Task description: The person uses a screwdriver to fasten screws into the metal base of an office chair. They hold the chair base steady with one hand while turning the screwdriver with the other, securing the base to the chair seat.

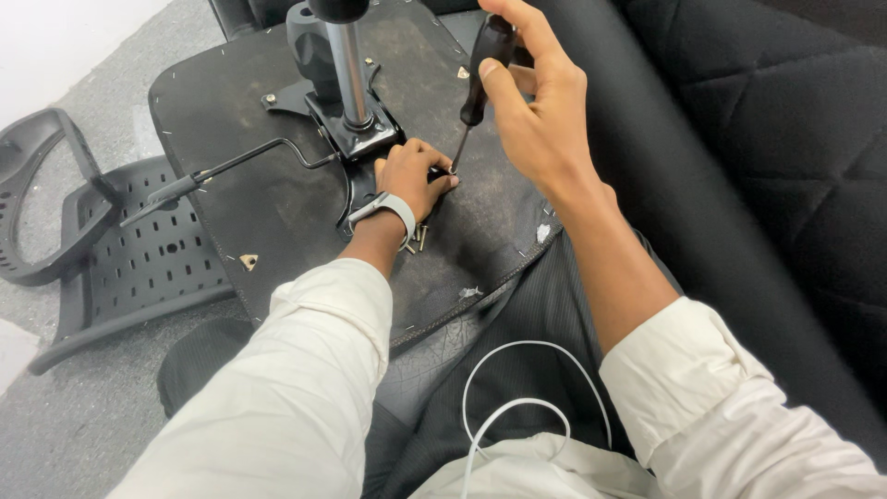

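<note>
An upturned black chair seat [268, 203] lies across my lap, underside up. Its metal mechanism plate [356, 134] carries a chrome column [349, 65] and a bent lever [231, 166]. My right hand [531, 102] grips a black-handled screwdriver [476, 88], tip down beside the plate. My left hand [411, 176], with a white wristband, pinches something small at the screwdriver tip; what it is stays hidden. A few loose screws [418, 240] lie by my left wrist.
A black perforated chair backrest [139, 249] with an armrest [42, 185] lies on the grey floor at left. A black quilted sofa [785, 139] rises at right. A white cable [517, 407] loops over my lap.
</note>
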